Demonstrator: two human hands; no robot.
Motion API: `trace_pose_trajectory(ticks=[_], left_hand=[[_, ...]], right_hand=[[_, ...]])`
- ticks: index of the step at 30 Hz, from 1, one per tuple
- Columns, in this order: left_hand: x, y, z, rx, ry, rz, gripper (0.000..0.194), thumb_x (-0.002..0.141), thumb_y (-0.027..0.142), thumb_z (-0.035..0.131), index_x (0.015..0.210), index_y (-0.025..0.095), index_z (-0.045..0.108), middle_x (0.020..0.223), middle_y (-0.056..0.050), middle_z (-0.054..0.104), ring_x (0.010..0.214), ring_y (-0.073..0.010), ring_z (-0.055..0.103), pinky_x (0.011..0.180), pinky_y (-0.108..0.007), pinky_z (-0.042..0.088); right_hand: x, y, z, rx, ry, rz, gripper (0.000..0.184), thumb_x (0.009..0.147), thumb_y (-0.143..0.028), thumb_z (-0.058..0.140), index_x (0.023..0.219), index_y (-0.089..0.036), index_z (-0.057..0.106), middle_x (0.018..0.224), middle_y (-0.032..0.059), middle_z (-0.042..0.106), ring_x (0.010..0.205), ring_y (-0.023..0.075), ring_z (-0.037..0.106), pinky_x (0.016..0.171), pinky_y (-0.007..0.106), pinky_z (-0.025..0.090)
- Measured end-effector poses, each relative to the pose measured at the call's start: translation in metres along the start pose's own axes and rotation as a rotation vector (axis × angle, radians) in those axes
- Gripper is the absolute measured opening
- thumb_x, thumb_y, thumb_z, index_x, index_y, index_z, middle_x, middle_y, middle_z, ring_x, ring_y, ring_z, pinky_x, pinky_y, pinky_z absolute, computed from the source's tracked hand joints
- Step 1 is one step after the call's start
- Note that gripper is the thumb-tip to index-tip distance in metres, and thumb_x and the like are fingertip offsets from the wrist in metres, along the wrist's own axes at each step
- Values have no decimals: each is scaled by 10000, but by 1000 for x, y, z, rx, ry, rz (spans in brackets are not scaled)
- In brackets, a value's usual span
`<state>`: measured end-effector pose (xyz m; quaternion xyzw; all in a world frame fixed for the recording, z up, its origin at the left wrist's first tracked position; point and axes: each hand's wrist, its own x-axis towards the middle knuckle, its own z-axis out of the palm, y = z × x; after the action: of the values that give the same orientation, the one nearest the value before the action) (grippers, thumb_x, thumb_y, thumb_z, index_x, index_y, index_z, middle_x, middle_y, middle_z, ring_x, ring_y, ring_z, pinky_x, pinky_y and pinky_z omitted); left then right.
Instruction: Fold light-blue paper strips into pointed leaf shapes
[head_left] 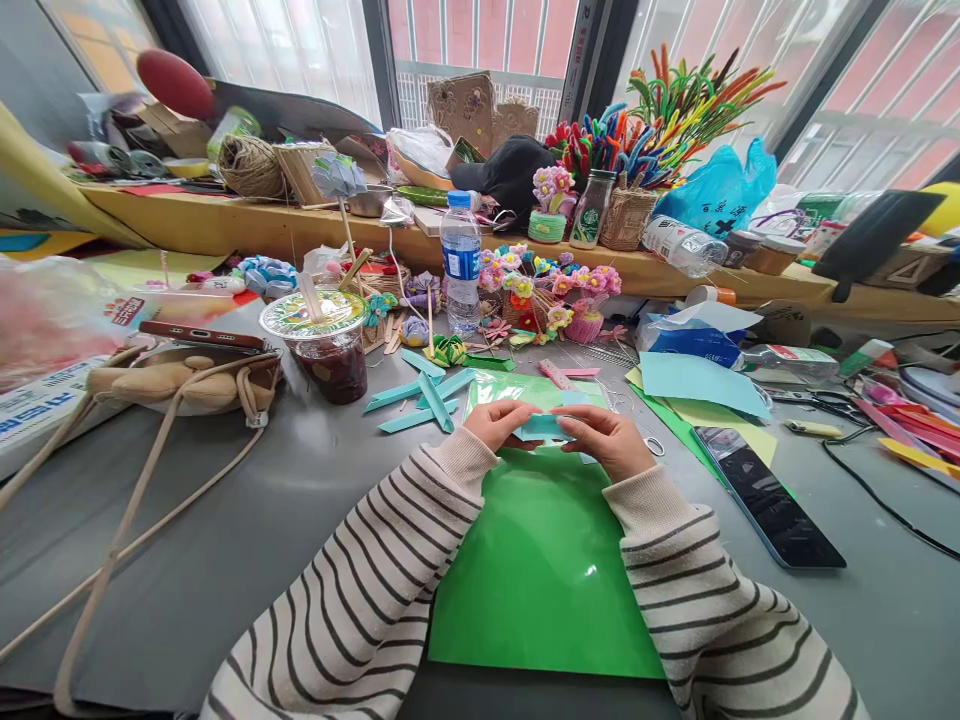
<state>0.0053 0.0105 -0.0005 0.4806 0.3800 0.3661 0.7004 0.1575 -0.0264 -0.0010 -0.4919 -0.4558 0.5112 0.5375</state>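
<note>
Between my two hands is a small folded piece of light-blue paper [541, 429], held just above a glossy green sheet [551, 570]. My left hand [501, 424] pinches its left end, fingers closed. At the other end my right hand [611, 440] grips it between thumb and fingers. Several folded light-blue paper strips [431, 397] lie in a loose pile to the left of my hands. Behind my hands lies a pink strip [555, 375]. The paper's underside is hidden by my fingers.
A lidded cup of dark drink [330, 370] and a beige bag [180, 385] stand left. A water bottle [460, 265] is behind. On the right lie a phone [769, 495], light-blue paper sheets [701, 383] and scissors [821, 402]. Crafted flowers [551, 290] crowd the back.
</note>
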Motion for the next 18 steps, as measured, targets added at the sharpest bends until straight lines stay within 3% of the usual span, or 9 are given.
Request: trace_pose_trajectory(ticks=[6,18], left_hand=[[0,0,1,24,8,19,353,496,361,649,712,85,605,652,-35,571,588,-116,543,563,-268,499],[4,-6,-2,44,-3,66,389,492,363,649,753,83,577,638,-27,565,569,-109,549,554,-267,507]], right_hand=[[1,0,1,24,46,33,241,541,-384,616,608,-155,651,653,21,614,548,97,531,419,189,486],[2,2,-1,-62,56,44,272,512,-379,639,651,-146,640,533,-3,587,395,92,536,371,189,467]])
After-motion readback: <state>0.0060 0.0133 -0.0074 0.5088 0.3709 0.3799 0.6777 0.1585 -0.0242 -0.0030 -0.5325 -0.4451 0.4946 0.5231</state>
